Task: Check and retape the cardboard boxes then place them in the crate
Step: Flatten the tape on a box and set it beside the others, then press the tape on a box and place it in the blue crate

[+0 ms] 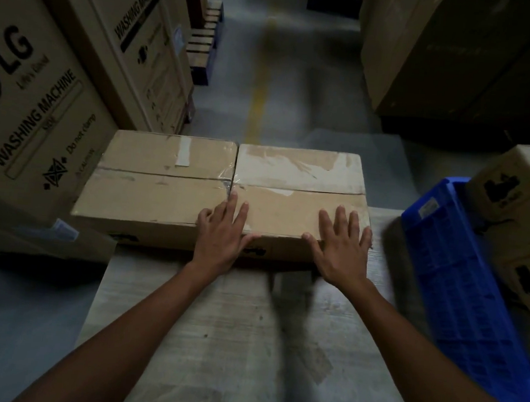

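Head view: we lay left hand (222, 232) and right hand (339, 249) flat, fingers straight, gripping nothing, on the right cardboard box (301, 178) at the table's (214, 324) far end. The blue crate (444, 264) lies rightward — right hand nearer.

I see both hands lying flat, fingers straight, on the right cardboard box (300, 184). The left hand (221, 232) is at its near-left corner, fingertips (233, 198) touching the join with the left cardboard box (155, 191). The right hand (342, 249) is at the near-right corner. Just beyond the fingertips runs the flap seam, with torn tape. Both boxes touch on the wooden table (214, 324). Right of the right fingers (341, 215) stands the blue crate (445, 248).
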Motion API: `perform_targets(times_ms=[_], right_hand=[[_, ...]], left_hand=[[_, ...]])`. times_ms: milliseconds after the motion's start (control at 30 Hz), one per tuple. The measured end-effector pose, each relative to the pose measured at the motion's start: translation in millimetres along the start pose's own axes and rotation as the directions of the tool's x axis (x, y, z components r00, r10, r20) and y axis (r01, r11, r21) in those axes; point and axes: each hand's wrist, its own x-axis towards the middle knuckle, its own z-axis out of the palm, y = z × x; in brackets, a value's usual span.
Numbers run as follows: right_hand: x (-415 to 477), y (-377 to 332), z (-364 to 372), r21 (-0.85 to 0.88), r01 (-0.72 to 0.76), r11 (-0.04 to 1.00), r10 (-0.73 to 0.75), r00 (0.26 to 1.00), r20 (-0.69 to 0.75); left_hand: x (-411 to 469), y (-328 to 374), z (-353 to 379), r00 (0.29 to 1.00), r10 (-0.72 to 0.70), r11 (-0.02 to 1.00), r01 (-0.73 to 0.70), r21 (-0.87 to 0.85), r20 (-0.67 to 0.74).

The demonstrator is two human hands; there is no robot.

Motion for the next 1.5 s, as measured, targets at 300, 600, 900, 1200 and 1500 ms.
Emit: perform_targets(times_ms=[300, 600, 900, 1200, 1500], right_hand=[[1, -1, -13, 0.011, 0.010, 1.000, -0.011, 0.997, 0.080], [-66, -8, -57, 0.245, -0.009, 0.969, 0.055, 0.982, -0.179], [-228, 71, -107, 0.361, -0.045, 0.932, 0.253, 0.792, -0.556], [-483, 180, -121, 0.410, -0.287, 0.866, 0.501, 0.489, -0.714], [-688, 254, -101, 0.536, -0.607, 0.587, 0.752, 0.164, -0.639]], left_hand=[[2, 3, -16, 0.998, -0.016, 1.000, 0.016, -0.001, 0.064], [-3, 70, -88, 0.973, 0.148, 0.961, -0.183, -0.208, -0.175], [-78, 237, -150, 0.784, 0.472, 0.738, -0.602, -0.306, -0.404], [-239, 433, -183, 0.460, 0.663, 0.354, -0.888, -0.294, -0.590], [-372, 605, -188, 0.170, 0.822, -0.024, -0.943, -0.331, -0.544]])
